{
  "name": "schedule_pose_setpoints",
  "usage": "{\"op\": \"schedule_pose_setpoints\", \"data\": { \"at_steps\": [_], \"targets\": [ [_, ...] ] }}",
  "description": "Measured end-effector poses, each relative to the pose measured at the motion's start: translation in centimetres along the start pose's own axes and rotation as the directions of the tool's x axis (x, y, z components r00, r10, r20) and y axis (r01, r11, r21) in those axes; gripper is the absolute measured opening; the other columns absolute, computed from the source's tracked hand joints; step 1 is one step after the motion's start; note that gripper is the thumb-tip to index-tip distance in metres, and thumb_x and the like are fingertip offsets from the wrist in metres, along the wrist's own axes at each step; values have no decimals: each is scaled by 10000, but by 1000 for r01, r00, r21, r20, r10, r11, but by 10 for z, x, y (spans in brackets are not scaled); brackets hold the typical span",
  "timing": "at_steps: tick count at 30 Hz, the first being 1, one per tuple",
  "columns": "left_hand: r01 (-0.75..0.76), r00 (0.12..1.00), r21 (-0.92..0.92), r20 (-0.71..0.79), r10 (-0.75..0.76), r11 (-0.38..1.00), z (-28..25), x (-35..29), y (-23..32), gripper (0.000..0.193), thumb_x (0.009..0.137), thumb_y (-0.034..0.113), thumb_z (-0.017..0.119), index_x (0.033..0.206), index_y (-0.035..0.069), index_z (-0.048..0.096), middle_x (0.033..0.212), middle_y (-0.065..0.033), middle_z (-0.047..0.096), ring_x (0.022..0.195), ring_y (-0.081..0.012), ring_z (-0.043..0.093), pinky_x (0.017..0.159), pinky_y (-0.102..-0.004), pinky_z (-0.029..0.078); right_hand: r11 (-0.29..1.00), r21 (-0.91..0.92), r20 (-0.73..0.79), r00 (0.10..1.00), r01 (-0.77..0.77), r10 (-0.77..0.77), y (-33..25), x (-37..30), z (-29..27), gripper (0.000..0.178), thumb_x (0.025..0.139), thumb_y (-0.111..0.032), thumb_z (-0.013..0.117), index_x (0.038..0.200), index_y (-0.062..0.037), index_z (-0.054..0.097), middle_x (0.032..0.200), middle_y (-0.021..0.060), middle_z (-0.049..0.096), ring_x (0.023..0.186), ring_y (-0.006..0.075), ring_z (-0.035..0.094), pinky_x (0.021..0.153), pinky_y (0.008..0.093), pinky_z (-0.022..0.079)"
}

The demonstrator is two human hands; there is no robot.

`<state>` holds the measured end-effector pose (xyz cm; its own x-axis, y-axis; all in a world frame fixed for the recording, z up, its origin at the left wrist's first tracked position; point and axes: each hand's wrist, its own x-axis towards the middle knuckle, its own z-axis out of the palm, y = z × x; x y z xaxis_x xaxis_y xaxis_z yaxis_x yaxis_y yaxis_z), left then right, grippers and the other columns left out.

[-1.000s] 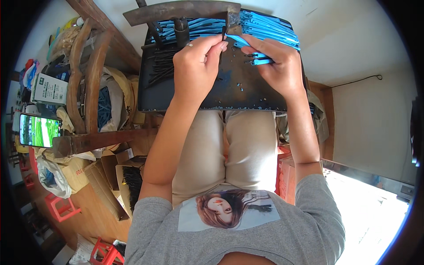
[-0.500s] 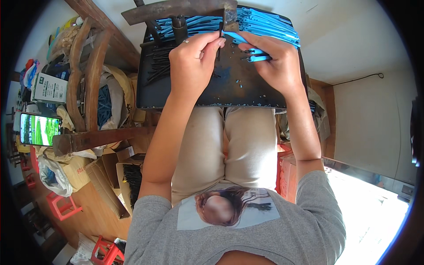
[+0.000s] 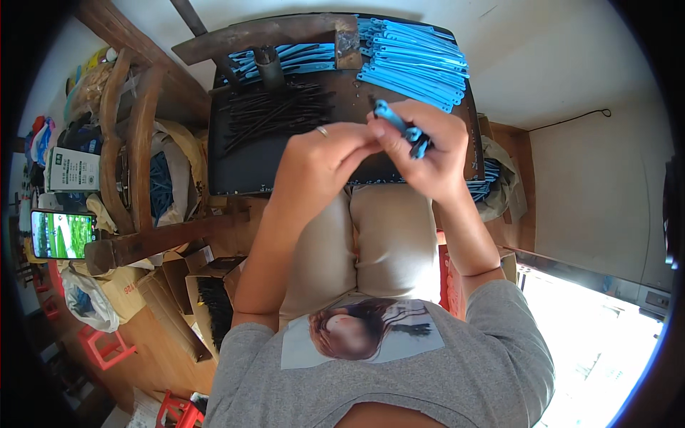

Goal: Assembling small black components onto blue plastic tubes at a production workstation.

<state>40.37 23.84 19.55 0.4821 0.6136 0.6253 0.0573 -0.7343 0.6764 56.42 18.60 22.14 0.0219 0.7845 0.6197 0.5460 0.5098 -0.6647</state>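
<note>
My right hand (image 3: pixel 435 146) is closed around a few flat blue strips (image 3: pixel 389 113) with small holes at their ends and dark bits beside them. The strips' ends poke out between thumb and fingers. My left hand (image 3: pixel 321 160), with a ring on one finger, is pinched and meets the right thumb at the strips. What its fingertips grip is hidden. Both hands hover over the near part of a black tray (image 3: pixel 242 175). Beyond the left hand lies a pile of thin black strips (image 3: pixel 275 110). Past the right hand is a thick stack of blue strips (image 3: pixel 414 60).
A worn curved bar (image 3: pixel 264 36) with a block (image 3: pixel 347 50) and a metal post (image 3: pixel 269 68) crosses the tray's far side. Left are a wooden frame (image 3: pixel 146 135), a lit phone (image 3: pixel 64 234), and cardboard boxes (image 3: pixel 171 299). A bag of blue strips (image 3: pixel 499 178) stands right.
Both hands have drawn back from the block toward me and come together. The blue strips in my right hand have turned upright. The view has shifted, showing more of the blue stack.
</note>
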Motion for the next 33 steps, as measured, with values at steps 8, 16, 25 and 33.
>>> {"op": "schedule_pose_setpoints", "data": {
  "at_steps": [8, 16, 25, 33],
  "targets": [
    [7, 997, 42, 72, -10, 999, -1, -14, 10, 145, 764, 29, 718, 903, 59, 692, 861, -91, 687, 740, -269, 671, 625, -326, 536, 938, -331, -13, 993, 103, -114, 7, 1, -14, 92, 760, 95, 614, 788, 30, 555, 792, 136, 561, 658, 266, 544, 578, 297, 452],
    [72, 988, 361, -150, -19, 930, -59, -19, -11, 160, 758, -20, 721, 908, 35, 704, 902, -96, 699, 795, -242, 685, 695, -296, 543, 820, -572, 235, 963, 29, 129, 39, 7, -42, 414, 700, 116, 632, 1082, -36, 589, 1075, 112, 587, 932, 344, 614, 759, 393, 532],
    [182, 983, 551, -74, -170, 814, -77, -5, -24, 142, 795, 95, 716, 936, 79, 713, 922, -68, 697, 816, -249, 664, 706, -311, 518, 708, -706, 313, 903, 15, 293, 54, 10, -35, 416, 741, 37, 657, 1133, -84, 585, 1029, 101, 570, 949, 338, 597, 767, 422, 517],
    [101, 976, 576, 101, -193, 811, -83, 9, -28, 122, 804, 85, 696, 925, 68, 701, 902, -78, 680, 796, -286, 646, 690, -336, 508, 635, -771, 350, 867, 51, 355, 51, 19, -36, 279, 756, -31, 686, 1011, -44, 574, 975, 132, 573, 922, 344, 593, 768, 432, 498]
  ]
}}
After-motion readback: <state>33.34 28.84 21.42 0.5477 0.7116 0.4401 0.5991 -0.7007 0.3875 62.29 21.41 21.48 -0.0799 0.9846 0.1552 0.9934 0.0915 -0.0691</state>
